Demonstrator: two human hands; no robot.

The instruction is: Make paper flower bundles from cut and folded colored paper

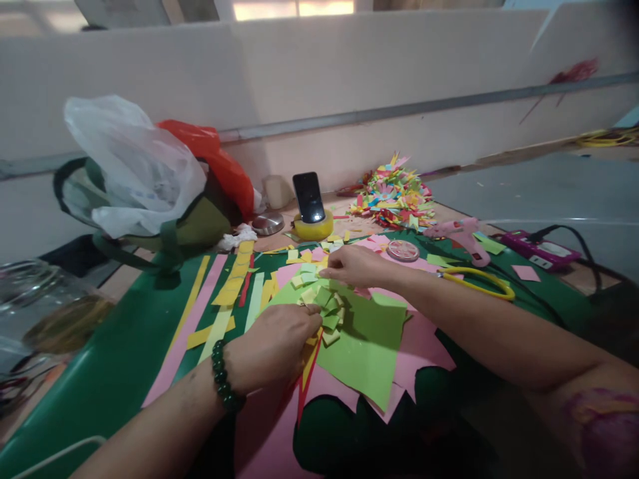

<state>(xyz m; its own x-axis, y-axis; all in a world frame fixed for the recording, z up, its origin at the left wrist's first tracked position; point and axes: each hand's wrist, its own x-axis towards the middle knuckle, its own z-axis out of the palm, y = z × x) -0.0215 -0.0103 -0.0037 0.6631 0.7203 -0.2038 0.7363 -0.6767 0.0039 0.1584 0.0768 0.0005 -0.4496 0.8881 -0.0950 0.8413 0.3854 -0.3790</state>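
My left hand (284, 339), with a dark green bead bracelet (225, 376) at the wrist, is closed over small folded pieces of green paper (327, 303). Pointed yellow and red paper strips (310, 372) stick out from beneath its fingers. Fingertips pressed together, my right hand (357, 267) reaches down among pale paper pieces (305, 276) just beyond the left. What either pinch contains is hidden or too small to name. Under both hands lies a light green paper sheet (372, 332), on top of pink paper (424, 339) with jagged edges.
Paper strips (234, 286) lie on the green mat (124, 326) at left, near a bag (194, 216). A phone (308, 197) leans on a yellow tape roll (313, 228). Colourful paper cuttings (394, 193), a pink glue gun (462, 238), yellow-handled scissors (482, 283) and a purple power strip (542, 250) are at right.
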